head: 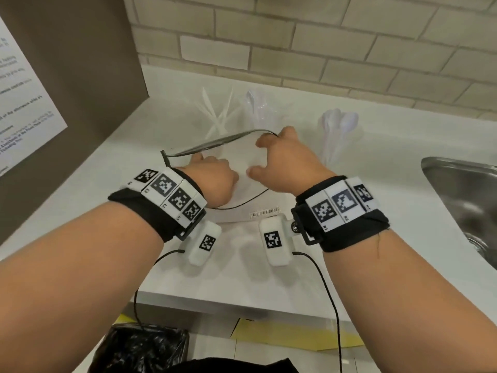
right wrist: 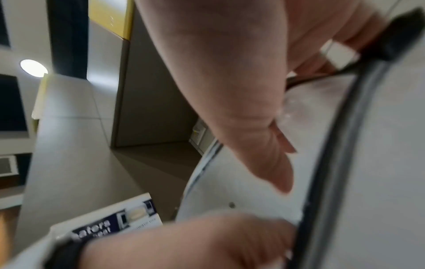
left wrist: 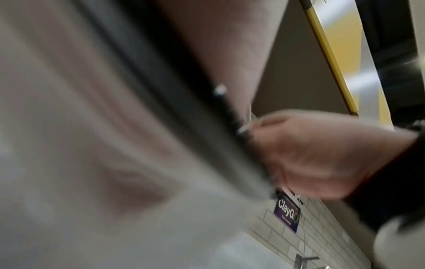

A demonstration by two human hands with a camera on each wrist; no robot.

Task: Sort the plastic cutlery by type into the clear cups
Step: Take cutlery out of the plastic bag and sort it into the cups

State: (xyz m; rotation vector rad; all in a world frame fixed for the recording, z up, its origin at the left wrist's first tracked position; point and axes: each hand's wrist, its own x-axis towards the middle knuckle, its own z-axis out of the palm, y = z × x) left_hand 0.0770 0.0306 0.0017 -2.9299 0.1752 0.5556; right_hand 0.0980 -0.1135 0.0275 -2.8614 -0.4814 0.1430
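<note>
Both hands hold a clear zip bag [head: 243, 160] with a black zip rim [head: 215, 143] above the white counter [head: 363, 211]. My left hand [head: 212, 170] grips the rim's left end, fingers curled. My right hand [head: 266, 154] pinches the rim's right end. The bag looks empty. Behind it stand three clear cups: a left cup [head: 217, 114] with white knives, a middle cup [head: 259, 109] with cutlery I cannot identify, and a right cup [head: 340, 127] with white spoons. The blurred left wrist view shows the right hand [left wrist: 322, 154] on the black rim [left wrist: 184, 112]. The right wrist view shows the left hand [right wrist: 184, 242] at the rim [right wrist: 333, 145].
A steel sink [head: 462, 200] is set in the counter at the right. A brown panel [head: 80, 76] with a paper notice [head: 21, 84] closes off the left. A brick wall [head: 322, 36] runs behind. A bin with a black liner [head: 142, 351] sits below the counter's front edge.
</note>
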